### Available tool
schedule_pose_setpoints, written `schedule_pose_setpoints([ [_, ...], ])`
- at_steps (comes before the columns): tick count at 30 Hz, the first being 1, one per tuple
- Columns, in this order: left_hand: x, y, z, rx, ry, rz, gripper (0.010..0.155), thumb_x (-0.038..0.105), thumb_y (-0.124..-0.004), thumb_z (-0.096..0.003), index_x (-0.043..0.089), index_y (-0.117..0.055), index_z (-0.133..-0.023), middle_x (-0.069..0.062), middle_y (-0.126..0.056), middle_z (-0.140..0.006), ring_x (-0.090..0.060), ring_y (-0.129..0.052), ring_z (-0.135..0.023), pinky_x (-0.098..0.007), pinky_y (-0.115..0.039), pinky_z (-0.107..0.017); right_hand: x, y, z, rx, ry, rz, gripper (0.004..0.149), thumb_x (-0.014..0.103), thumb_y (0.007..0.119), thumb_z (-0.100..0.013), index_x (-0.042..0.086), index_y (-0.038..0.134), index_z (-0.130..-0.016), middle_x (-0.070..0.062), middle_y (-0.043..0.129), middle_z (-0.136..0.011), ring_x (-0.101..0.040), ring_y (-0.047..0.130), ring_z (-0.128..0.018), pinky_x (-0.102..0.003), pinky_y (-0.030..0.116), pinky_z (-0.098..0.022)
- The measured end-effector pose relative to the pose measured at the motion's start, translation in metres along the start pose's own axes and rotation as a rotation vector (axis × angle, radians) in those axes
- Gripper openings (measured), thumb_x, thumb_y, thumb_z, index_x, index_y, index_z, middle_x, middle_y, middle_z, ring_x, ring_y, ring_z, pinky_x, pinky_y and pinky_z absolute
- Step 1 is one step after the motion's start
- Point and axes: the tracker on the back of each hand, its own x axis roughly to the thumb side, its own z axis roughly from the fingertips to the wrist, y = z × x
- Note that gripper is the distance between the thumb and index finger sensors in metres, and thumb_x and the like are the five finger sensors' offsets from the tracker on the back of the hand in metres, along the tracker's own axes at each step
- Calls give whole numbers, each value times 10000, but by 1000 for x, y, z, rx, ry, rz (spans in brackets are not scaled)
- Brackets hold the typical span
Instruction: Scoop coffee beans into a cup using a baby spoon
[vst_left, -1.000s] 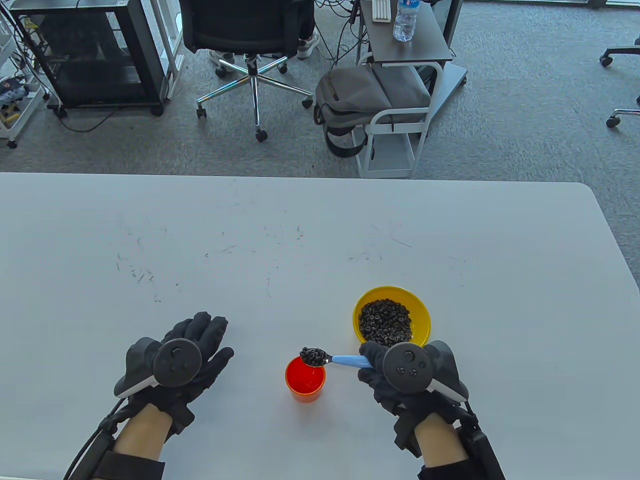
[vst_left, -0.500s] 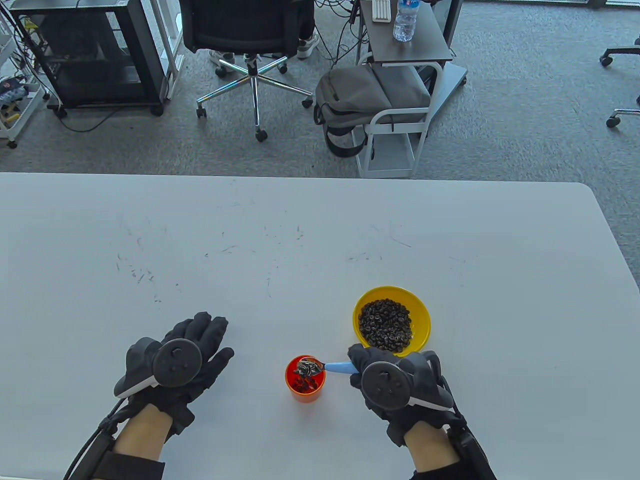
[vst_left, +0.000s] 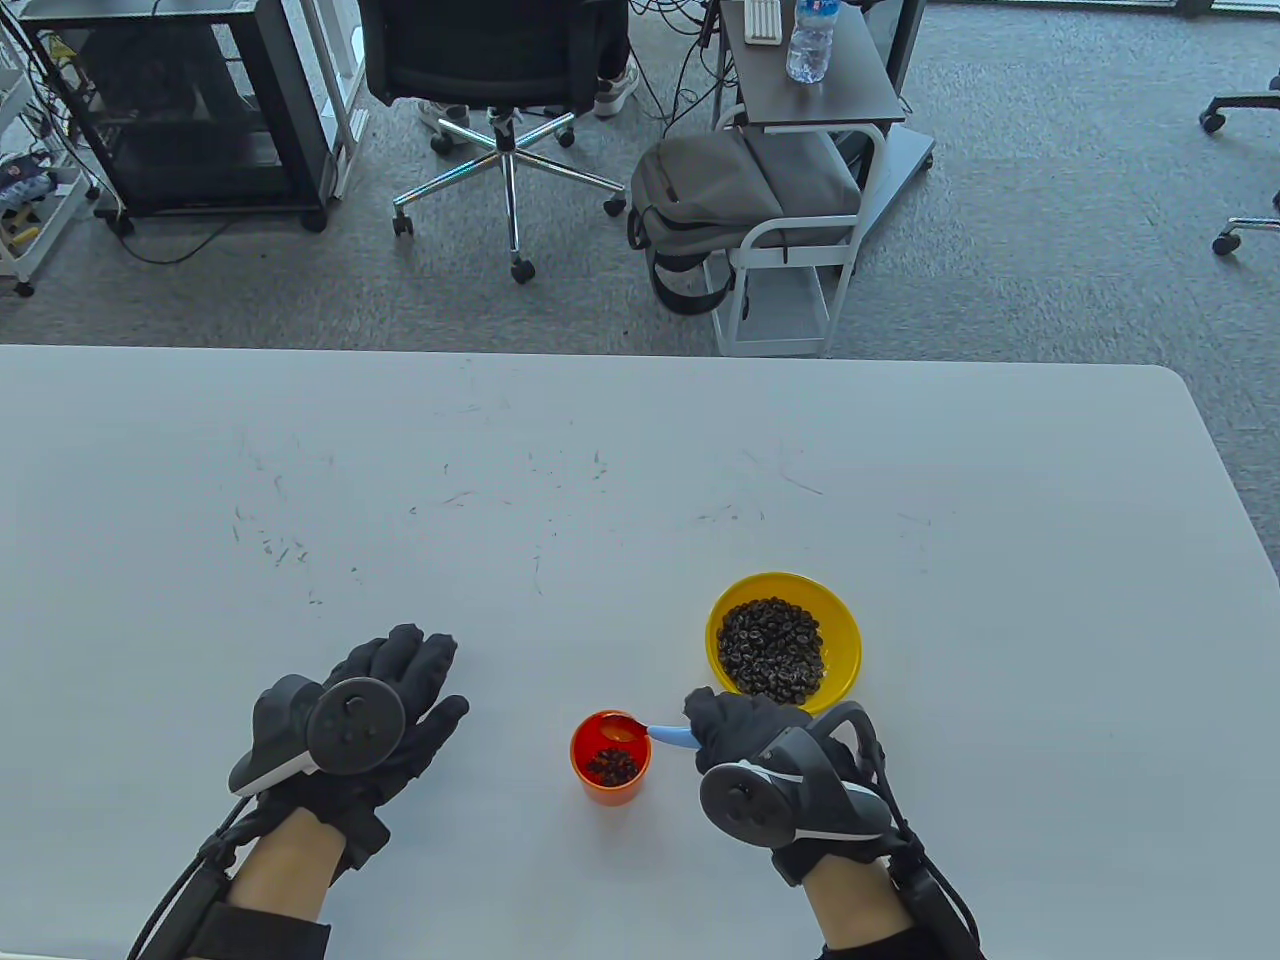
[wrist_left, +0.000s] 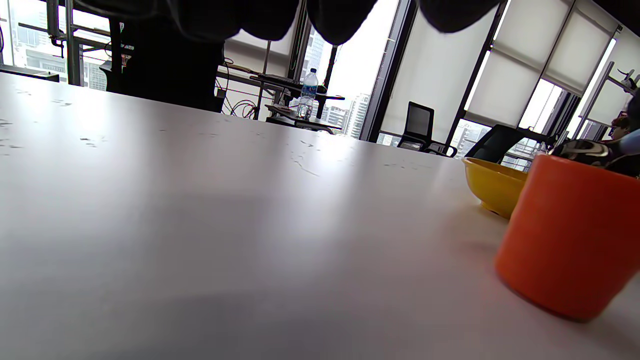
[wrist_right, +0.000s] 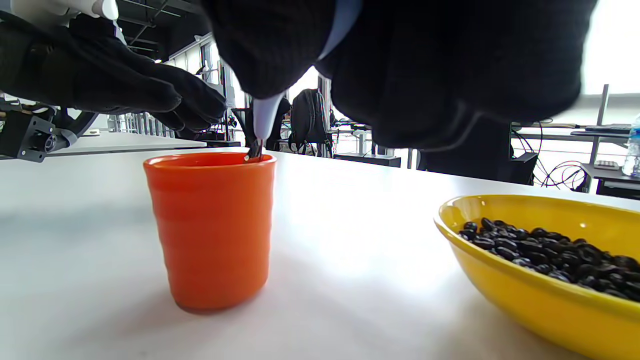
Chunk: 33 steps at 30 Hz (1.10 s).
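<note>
An orange cup (vst_left: 610, 757) stands near the table's front, with dark coffee beans (vst_left: 612, 766) in its bottom. My right hand (vst_left: 745, 735) grips the blue handle of the baby spoon (vst_left: 668, 735), whose tipped, empty bowl (vst_left: 620, 728) sits over the cup's far rim. In the right wrist view the cup (wrist_right: 212, 227) is at left and the spoon (wrist_right: 262, 122) dips into it. A yellow bowl (vst_left: 845, 635) of coffee beans (vst_left: 771, 645) stands behind my right hand. My left hand (vst_left: 400, 690) rests flat on the table, left of the cup, holding nothing.
The white table (vst_left: 600, 480) stretches far and left of the cup. In the left wrist view the cup (wrist_left: 570, 235) and the yellow bowl (wrist_left: 492, 185) are at right. An office chair (vst_left: 500, 80) and a cart with a backpack (vst_left: 745, 200) stand beyond the far edge.
My right hand rolled the spoon over above the cup and the beans dropped in. The spoon bowl went from heaped to empty. My left hand stayed still.
</note>
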Motion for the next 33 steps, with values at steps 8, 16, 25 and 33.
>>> schedule_pose_setpoints([
  [8, -1, 0, 0, 4, -1, 14, 664, 480, -582, -647, 72, -485, -1161, -307, -415, -1137, -593, -495, -990, -743, -489, -634, -35, -18, 13, -105, 165, -184, 553, 239, 772, -436, -57, 666, -891, -208, 884, -722, -361, 978, -447, -408, 885, -281],
  [16, 1, 2, 0, 18, -8, -16, 664, 480, -583, -646, 72, -486, -1161, -306, -416, -1138, -592, -495, -991, -746, -485, -632, -91, -16, 34, -100, 476, 26, 551, 222, 777, -436, -88, 674, -879, -231, 886, -700, -379, 974, -420, -423, 878, -256],
  [25, 0, 2, 2, 22, -6, -10, 664, 479, -583, -646, 71, -485, -1161, -309, -415, -1137, -593, -496, -989, -746, -486, -633, -114, 4, 38, -39, 647, -7, 544, 201, 784, -434, -102, 682, -874, -246, 887, -685, -389, 969, -401, -433, 873, -240],
  [33, 0, 2, 2, 16, -8, 2, 664, 480, -582, -647, 71, -486, -1161, -308, -413, -1138, -593, -496, -989, -745, -488, -633, -122, 13, 40, -7, 691, -40, 515, 164, 759, -447, -84, 681, -892, -259, 865, -716, -413, 953, -432, -457, 866, -270],
])
